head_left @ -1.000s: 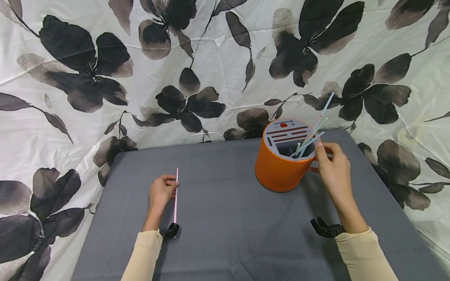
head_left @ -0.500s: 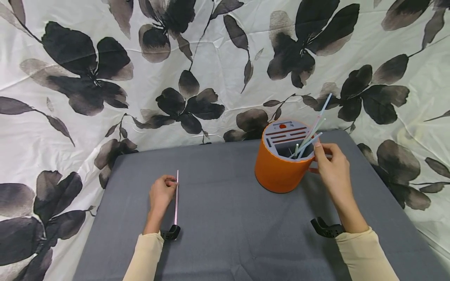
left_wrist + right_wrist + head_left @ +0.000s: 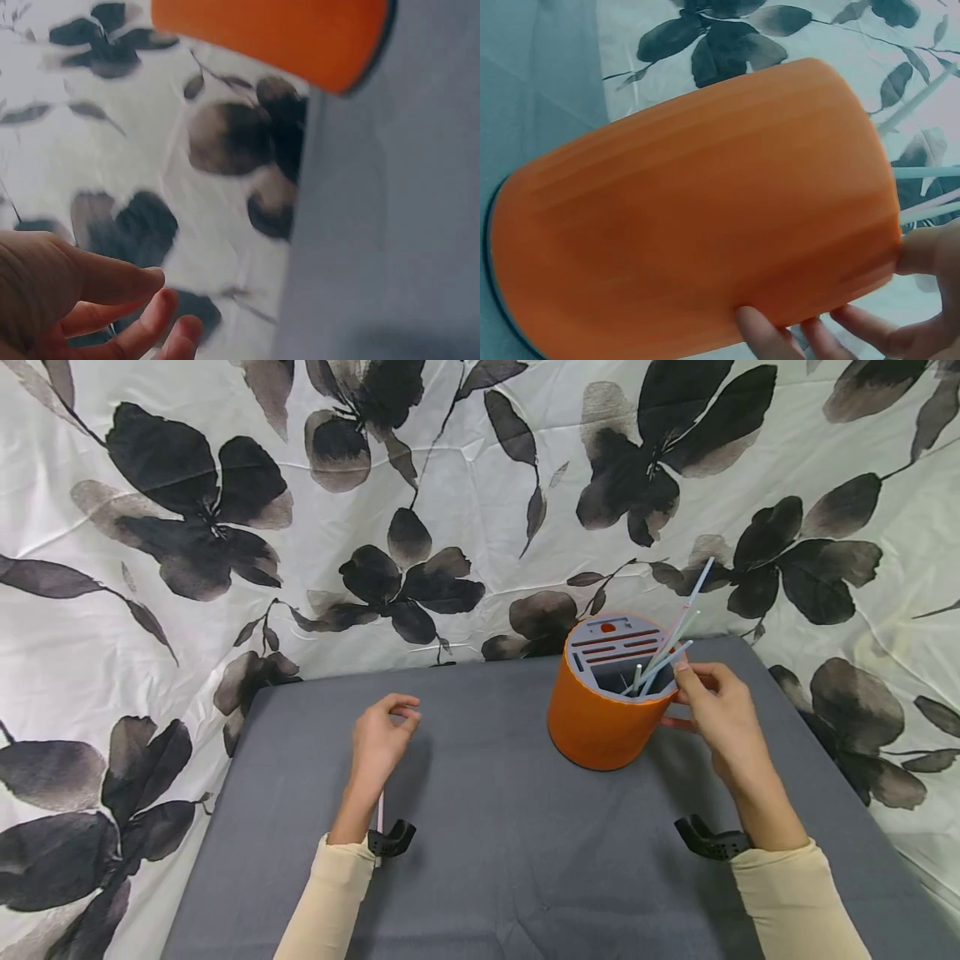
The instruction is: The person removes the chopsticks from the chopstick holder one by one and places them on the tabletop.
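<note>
My left hand [image 3: 382, 737] is above the left part of the table, fingers loosely bent and holding nothing. In the left wrist view, the left hand's thumb and fingers [image 3: 112, 277] show no object between them. A thin pink straw [image 3: 380, 812] lies on the table, partly hidden under the left wrist. My right hand [image 3: 716, 718] grips the round orange slotted holder [image 3: 600, 727] at its right side, thumb at the rim and fingers against the outer wall. Several pale blue, green and pink straws [image 3: 678, 631] lean out of the holder's large compartment. The holder [image 3: 705, 217] fills much of the right wrist view.
A grey cloth covers the table [image 3: 510, 827]. Behind it hangs a white curtain [image 3: 480, 510] with dark flowers. Black wrist bands [image 3: 393, 837] are on both wrists.
My left hand has let go of the pink straw and moved up and to the right, leaving it on the table. The right hand keeps its grip on the orange holder.
</note>
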Demonstrator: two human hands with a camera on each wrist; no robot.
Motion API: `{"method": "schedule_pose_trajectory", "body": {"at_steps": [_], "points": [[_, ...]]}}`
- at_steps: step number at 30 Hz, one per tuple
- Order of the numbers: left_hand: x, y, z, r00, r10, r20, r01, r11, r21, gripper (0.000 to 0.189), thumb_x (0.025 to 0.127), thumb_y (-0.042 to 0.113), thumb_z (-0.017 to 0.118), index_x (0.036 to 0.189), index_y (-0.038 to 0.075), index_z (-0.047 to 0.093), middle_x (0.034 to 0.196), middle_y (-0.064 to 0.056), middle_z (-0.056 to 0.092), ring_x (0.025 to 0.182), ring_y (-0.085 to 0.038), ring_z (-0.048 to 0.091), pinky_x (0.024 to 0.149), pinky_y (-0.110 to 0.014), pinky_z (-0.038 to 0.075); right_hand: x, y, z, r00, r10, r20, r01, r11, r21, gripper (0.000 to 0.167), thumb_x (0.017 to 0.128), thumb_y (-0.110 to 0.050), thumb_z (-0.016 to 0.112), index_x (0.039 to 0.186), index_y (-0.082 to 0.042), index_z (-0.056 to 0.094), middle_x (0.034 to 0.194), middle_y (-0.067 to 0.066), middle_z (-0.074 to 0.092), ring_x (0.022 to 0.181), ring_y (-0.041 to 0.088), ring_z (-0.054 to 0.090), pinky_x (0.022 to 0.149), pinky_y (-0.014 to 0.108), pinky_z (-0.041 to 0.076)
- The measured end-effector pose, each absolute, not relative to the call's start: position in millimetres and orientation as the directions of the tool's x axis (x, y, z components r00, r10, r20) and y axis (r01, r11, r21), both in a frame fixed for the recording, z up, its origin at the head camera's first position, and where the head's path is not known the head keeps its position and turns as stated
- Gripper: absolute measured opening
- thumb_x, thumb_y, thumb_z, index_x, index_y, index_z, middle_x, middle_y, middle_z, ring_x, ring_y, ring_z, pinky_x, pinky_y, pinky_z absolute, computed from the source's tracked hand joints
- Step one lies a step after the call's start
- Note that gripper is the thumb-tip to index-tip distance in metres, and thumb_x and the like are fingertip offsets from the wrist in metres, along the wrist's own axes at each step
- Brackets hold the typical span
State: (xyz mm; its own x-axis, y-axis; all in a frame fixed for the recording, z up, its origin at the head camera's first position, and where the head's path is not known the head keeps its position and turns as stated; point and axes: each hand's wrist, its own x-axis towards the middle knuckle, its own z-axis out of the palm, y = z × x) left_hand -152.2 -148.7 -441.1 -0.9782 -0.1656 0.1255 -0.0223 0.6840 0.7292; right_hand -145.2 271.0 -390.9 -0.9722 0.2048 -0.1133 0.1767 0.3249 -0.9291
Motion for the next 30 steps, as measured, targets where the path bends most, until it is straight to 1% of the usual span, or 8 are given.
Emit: {"method": "schedule_pose_trajectory", "body": {"at_steps": [4,8,11,13,16,20,25,30], "points": [[-155,-123,-422,-0.986,-0.118,0.116,0.01,0.655,0.756,0.019,0.097,0.018,0.074,0.116,0.017,0.077,0.103,-0.007,0.077,0.075,-0.023,0.073,0.053,-0.028,0.045,-151,283,-386,-0.966,0.125,-0.224,0.249,0.243,-0.938,0.066,0.103,-0.056,0.054,0.147,-0.009,0.042,0.122,-0.007,0.048,0.103,0.007,0.057,0.076,0.032,0.065],[-158,-97,-406,-0.989,-0.07,0.131,0.054,0.648,0.759,0.019,0.096,0.016,0.075,0.115,0.018,0.078,0.102,-0.003,0.078,0.078,-0.021,0.073,0.057,-0.029,0.048,-157,296,-379,-0.944,0.015,-0.331,0.33,0.108,-0.938,0.06,0.101,-0.051,0.062,0.147,-0.018,0.041,0.124,-0.014,0.044,0.109,0.012,0.053,0.082,0.035,0.065],[-159,-79,-395,-0.988,-0.037,0.147,0.088,0.648,0.757,0.019,0.095,0.016,0.076,0.114,0.02,0.078,0.1,0.001,0.078,0.078,-0.018,0.073,0.06,-0.029,0.049,-160,301,-373,-0.925,-0.044,-0.376,0.374,0.05,-0.926,0.072,0.101,-0.045,0.065,0.159,-0.016,0.032,0.124,-0.015,0.043,0.112,0.013,0.05,0.084,0.035,0.065],[-159,-68,-389,-0.987,-0.014,0.157,0.112,0.641,0.76,0.019,0.095,0.015,0.076,0.113,0.021,0.078,0.099,0.002,0.078,0.078,-0.016,0.073,0.062,-0.029,0.049,-162,303,-370,-0.919,-0.063,-0.39,0.387,0.057,-0.92,0.085,0.102,-0.043,0.065,0.166,-0.012,0.019,0.125,-0.015,0.044,0.113,0.013,0.049,0.083,0.035,0.065],[-160,-54,-380,-0.985,0.029,0.168,0.15,0.622,0.769,0.019,0.095,0.015,0.076,0.113,0.022,0.078,0.098,0.003,0.078,0.077,-0.015,0.072,0.063,-0.03,0.049,-165,302,-367,-0.916,-0.073,-0.394,0.387,0.096,-0.917,0.094,0.103,-0.042,0.064,0.169,-0.008,0.007,0.126,-0.014,0.044,0.114,0.013,0.049,0.084,0.034,0.065],[-158,-36,-369,-0.981,0.089,0.171,0.191,0.592,0.783,0.019,0.096,0.016,0.075,0.114,0.024,0.077,0.1,0.004,0.077,0.079,-0.015,0.071,0.064,-0.03,0.049,-168,301,-366,-0.913,-0.084,-0.4,0.39,0.115,-0.914,0.094,0.103,-0.042,0.064,0.169,-0.007,0.005,0.126,-0.013,0.045,0.114,0.013,0.05,0.083,0.034,0.065],[-158,-16,-357,-0.968,0.157,0.194,0.248,0.533,0.809,0.019,0.097,0.016,0.074,0.115,0.024,0.077,0.101,0.006,0.076,0.086,-0.013,0.07,0.07,-0.028,0.051,-171,302,-366,-0.908,-0.096,-0.407,0.399,0.091,-0.912,0.094,0.102,-0.041,0.066,0.168,-0.008,0.007,0.125,-0.013,0.047,0.113,0.013,0.05,0.083,0.035,0.065],[-158,2,-352,-0.934,0.229,0.274,0.351,0.441,0.826,0.021,0.099,0.015,0.073,0.12,0.019,0.075,0.106,0.006,0.076,0.095,-0.007,0.069,0.084,-0.03,0.057,-173,301,-367,-0.909,-0.103,-0.405,0.398,0.08,-0.914,0.096,0.102,-0.042,0.066,0.169,-0.009,0.007,0.126,-0.013,0.046,0.115,0.013,0.049,0.084,0.035,0.065]]}}
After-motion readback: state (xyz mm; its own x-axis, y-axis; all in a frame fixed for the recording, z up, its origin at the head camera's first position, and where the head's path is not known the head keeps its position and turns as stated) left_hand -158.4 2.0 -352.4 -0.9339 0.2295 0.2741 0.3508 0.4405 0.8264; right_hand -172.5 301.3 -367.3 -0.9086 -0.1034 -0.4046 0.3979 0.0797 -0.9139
